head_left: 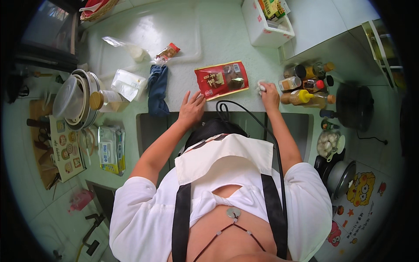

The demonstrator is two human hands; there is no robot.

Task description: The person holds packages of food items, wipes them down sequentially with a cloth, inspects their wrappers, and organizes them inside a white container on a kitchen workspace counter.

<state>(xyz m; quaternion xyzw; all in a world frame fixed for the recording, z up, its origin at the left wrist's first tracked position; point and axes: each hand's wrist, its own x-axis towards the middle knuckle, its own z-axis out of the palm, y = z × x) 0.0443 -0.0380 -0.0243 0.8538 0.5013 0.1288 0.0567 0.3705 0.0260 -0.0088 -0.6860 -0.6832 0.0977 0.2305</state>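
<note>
A red food pouch [221, 80] with a dark picture on its front lies flat on the pale counter before me. My left hand [192, 107] rests at the counter's front edge by the pouch's lower left corner. Its fingers are stretched out, with the tips at or very near that corner. To the right of the pouch, my right hand [270, 97] is closed on a crumpled white tissue [261, 87], pressed at the counter top. A folded dark blue cloth [157, 90] lies to the left of my left hand.
Several sauce and spice bottles [302, 97] crowd the right side, near a dark pot [354, 107]. Stacked bowls [72, 101] and a wipes pack [111, 149] are on the left. A white foam box [265, 31] stands at the back. A black cable [260, 120] hangs before me.
</note>
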